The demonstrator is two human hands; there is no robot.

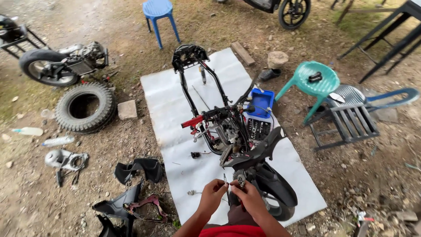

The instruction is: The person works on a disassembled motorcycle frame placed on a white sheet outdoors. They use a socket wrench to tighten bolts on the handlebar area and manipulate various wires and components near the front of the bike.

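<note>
Far to your left, off the sheet, a loose tyre [86,106] lies flat on the dirt, with black body panels [131,188] nearer you by the white sheet's [166,92] left edge. Your left hand [213,193] is curled, fingertips pinching a thin dark tool [226,184] that stands nearly upright. It touches your right hand [249,197], which closes around a small metal fitting [241,179] at the stripped scooter's [237,136] front end, just above the front wheel [276,193]. Both hands meet at the sheet's near edge. The scooter's long axis runs straight away from you toward the far edge; your right hand is nearer the fitting. To the right, off the sheet, stands a green stool [313,81].
</note>
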